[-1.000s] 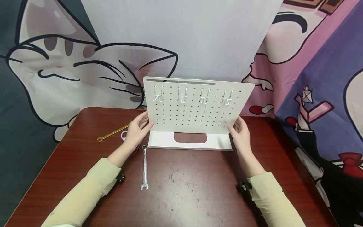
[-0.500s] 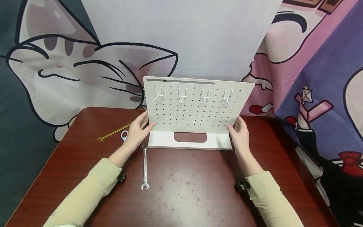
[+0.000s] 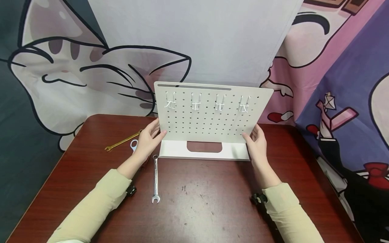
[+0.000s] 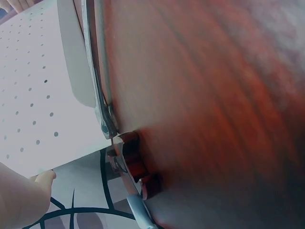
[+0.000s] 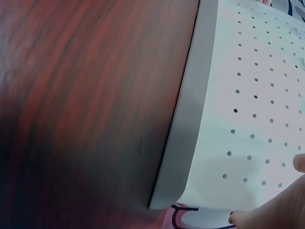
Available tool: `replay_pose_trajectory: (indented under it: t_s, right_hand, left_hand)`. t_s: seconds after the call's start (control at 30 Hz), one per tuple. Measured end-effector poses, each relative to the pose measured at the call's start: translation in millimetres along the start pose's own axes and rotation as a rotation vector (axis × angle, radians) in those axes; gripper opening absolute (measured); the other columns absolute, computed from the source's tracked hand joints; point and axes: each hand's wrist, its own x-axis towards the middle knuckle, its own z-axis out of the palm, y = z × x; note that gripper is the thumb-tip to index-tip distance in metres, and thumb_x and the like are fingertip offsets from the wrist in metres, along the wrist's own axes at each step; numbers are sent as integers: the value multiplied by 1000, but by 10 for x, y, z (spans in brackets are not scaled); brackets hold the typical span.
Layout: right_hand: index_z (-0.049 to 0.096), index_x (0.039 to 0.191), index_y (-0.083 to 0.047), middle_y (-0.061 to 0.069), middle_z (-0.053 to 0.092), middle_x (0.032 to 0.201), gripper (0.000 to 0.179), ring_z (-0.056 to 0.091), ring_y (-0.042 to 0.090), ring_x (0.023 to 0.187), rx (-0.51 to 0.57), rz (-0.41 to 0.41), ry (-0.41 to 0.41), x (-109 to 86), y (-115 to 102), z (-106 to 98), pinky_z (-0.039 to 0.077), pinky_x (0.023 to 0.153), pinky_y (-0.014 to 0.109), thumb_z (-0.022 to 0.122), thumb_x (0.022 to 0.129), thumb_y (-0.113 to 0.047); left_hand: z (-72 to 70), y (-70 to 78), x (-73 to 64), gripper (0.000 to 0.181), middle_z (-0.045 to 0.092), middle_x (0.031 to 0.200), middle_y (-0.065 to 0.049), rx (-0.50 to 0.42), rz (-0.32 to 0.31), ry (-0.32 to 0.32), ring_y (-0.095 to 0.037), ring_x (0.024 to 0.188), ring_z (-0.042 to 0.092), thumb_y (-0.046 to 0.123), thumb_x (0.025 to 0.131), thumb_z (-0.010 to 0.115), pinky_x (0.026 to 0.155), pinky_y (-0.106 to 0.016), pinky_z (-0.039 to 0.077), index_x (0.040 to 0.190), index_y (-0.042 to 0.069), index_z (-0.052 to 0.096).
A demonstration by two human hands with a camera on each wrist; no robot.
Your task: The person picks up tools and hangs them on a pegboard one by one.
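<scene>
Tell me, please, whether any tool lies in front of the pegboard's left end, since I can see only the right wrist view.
Observer: Yes, in the head view a silver wrench lies on the table, near the front left corner of the pegboard.
Operator: Thank you; is there another tool farther to the left?
Observer: There is a gold-coloured wrench, on the outer side of the left hand.
Operator: My view cuts off the pegboard's top, so could you say what is mounted there?
Observer: Four white hooks are set in a row across it.
</scene>
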Motion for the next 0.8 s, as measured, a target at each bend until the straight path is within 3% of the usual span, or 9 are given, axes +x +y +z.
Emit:
replay_pose_trajectory:
  t_s: [0.13,0.27,0.57,0.8]
  right_hand:
    - [32,163,3,26,40,166,70,37,37,157,-117,-53,-13,23,-6,-74,25,134,48,65,103,-11]
    - [31,163,4,28,39,166,74,35,40,157,-248,-161,11,70,-47,-165,27,133,51,67,100,-12]
    - [41,161,-2,21,45,164,76,41,37,153,-393,-477,145,304,-327,-397,33,128,53,72,93,-14]
    - [44,160,-4,18,50,162,76,42,36,152,-463,-731,146,523,-627,-529,31,130,50,74,91,-12]
  left_hand:
    - [9,-4,17,65,40,167,-24,-25,4,4,-35,157,40,13,107,64,130,-42,34,162,-3,35]
    - [15,-16,33,64,41,167,-23,-37,4,8,-35,157,40,12,107,63,130,-42,34,162,-3,36]
    - [1,3,24,65,41,167,-24,-42,-16,10,-36,157,40,14,107,63,129,-43,35,163,-3,35]
    - [-12,-20,16,63,42,166,-24,-39,-24,21,-36,156,41,13,107,63,128,-42,36,162,-3,36]
